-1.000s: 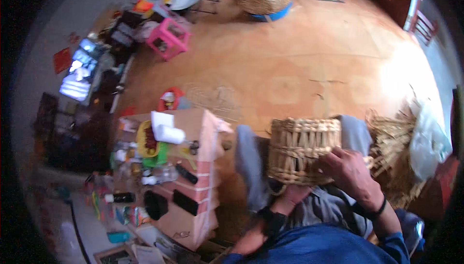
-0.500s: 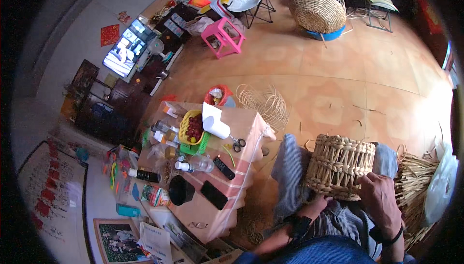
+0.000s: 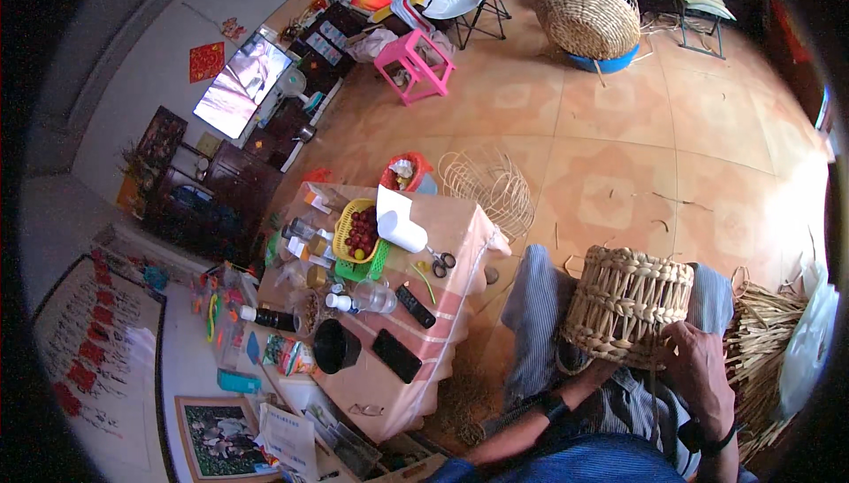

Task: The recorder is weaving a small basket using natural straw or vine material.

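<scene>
A woven straw basket (image 3: pixel 630 299) with braided bands and open crossed strands lies on its side across my lap, between my knees. My right hand (image 3: pixel 697 368) is at its lower right edge, with bent fingers pinched together against the weave. What they pinch is too small to make out. A thin strand (image 3: pixel 653 384) hangs from the basket's lower edge between my hands. My left hand (image 3: pixel 603 370) reaches in at the lower edge of the basket, and its fingers are hidden behind the weave.
To my left a cloth-covered table (image 3: pixel 451 253) holds a yellow fruit basket (image 3: pixel 340 233), scissors (image 3: pixel 444 264), a remote (image 3: pixel 414 306) and a phone (image 3: pixel 395 356). Loose straw (image 3: pixel 762 333) and a plastic bag (image 3: pixel 809 341) lie at my right. Ahead stand a pink stool (image 3: pixel 416 67) and a large basket (image 3: pixel 588 14).
My right hand has turned from a fist into a pinch at the basket's edge. My left hand has shifted slightly right, and the thin hanging strand shows now. The view has shifted slightly.
</scene>
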